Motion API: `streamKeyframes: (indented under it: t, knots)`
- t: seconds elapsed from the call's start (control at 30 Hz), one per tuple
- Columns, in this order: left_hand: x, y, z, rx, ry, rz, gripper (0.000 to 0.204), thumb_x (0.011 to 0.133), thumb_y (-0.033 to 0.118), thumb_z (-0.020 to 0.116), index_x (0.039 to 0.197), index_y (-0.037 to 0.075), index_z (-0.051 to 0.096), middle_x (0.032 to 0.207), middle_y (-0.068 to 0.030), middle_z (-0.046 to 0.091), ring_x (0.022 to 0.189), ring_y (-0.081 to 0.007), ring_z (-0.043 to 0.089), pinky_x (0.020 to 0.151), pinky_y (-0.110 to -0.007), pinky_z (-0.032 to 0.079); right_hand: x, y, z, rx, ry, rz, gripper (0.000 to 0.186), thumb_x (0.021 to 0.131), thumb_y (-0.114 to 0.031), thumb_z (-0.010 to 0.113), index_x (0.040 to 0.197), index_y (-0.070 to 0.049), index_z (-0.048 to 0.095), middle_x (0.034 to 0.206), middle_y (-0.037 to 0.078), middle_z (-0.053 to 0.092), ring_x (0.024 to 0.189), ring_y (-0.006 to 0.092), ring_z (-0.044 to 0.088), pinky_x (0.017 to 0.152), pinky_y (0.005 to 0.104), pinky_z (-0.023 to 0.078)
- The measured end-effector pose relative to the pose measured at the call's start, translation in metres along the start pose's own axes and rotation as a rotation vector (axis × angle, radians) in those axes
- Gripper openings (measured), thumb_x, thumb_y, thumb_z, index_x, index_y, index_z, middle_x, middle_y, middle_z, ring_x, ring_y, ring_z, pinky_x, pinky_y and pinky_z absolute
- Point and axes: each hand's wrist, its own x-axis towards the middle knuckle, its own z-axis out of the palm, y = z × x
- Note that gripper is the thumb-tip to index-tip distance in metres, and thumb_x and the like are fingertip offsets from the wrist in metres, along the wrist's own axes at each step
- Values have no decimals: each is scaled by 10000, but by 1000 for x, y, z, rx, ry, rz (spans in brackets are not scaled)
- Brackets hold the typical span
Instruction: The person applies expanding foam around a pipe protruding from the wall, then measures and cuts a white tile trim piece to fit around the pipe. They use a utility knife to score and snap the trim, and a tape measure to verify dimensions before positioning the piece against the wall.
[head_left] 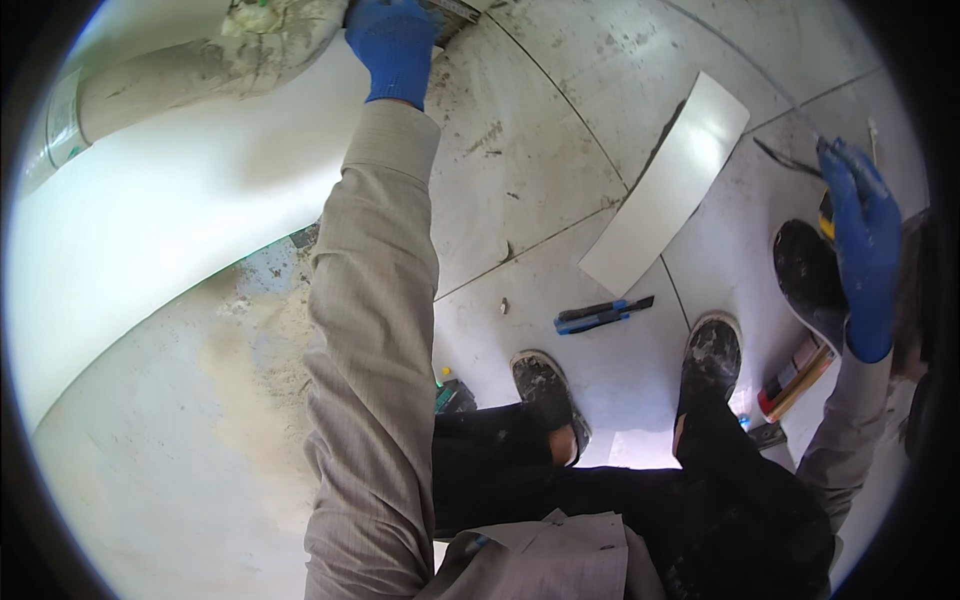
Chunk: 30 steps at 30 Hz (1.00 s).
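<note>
My left hand (390,48) in a blue glove reaches to the top edge, its fingers curled by a metal-edged item (455,12) beside a dusty pipe (180,85); what it holds is hidden. On the right, my gloved right hand (862,230) has its fingers closed on a thin dark object (783,158), too small to name surely. A white rectangular strip (665,185) lies diagonally on the tiled floor (510,150). Below it rests a blue-and-black utility knife (600,313).
A curved white surface (170,220) runs under the pipe at left, above a dusty floor patch (150,420). My shoes (710,355) are below. At right lie a black oblong object (800,275), a yellow item (827,210) and some long tools (795,375).
</note>
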Motion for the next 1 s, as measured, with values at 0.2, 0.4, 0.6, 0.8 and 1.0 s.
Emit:
streamKeyframes:
  t: [0.2, 0.4, 0.6, 0.8, 1.0]
  knots:
    - [-8, 8, -10, -655, -160, -361, 261, 955, 233, 652, 860, -8, 683, 761, -123, 703, 571, -202, 644, 547, -335, 537, -6, 2, 2, -140, -27, 39, 321, 1041, -204, 555, 1222, 41, 658, 1116, 121, 687, 986, 149, 652, 902, 269, 512]
    - [-10, -1, -4, -793, -92, -261, 197, 954, 166, 664, 859, -6, 647, 729, -63, 665, 523, -154, 620, 490, -303, 543, -28, 29, -1, -150, -43, -33, 298, 1035, -157, 548, 1219, 53, 653, 1083, 117, 677, 983, 160, 660, 890, 267, 515]
    - [-9, 3, -16, -615, -110, -210, 146, 935, 141, 689, 897, 1, 669, 734, -49, 665, 554, -135, 616, 493, -285, 540, -13, 19, -4, -197, 4, -26, 300, 1029, -169, 551, 1216, 41, 654, 1140, 138, 678, 1014, 194, 662, 894, 295, 517]
    - [-21, 15, -11, -948, 150, -128, 153, 962, 143, 649, 1035, 11, 670, 801, -52, 682, 564, -123, 620, 502, -271, 544, -1, -13, -22, -402, -29, -408, 311, 981, -213, 576, 994, 71, 702, 814, 164, 682, 689, 264, 648, 664, 391, 514]
    - [-21, 24, -21, -1090, 282, -215, 163, 975, 119, 614, 1100, 28, 665, 834, -30, 686, 552, -111, 619, 499, -256, 550, 4, -29, -14, -200, -65, -223, 287, 972, -198, 585, 989, 63, 702, 727, 132, 635, 622, 204, 596, 612, 340, 488]
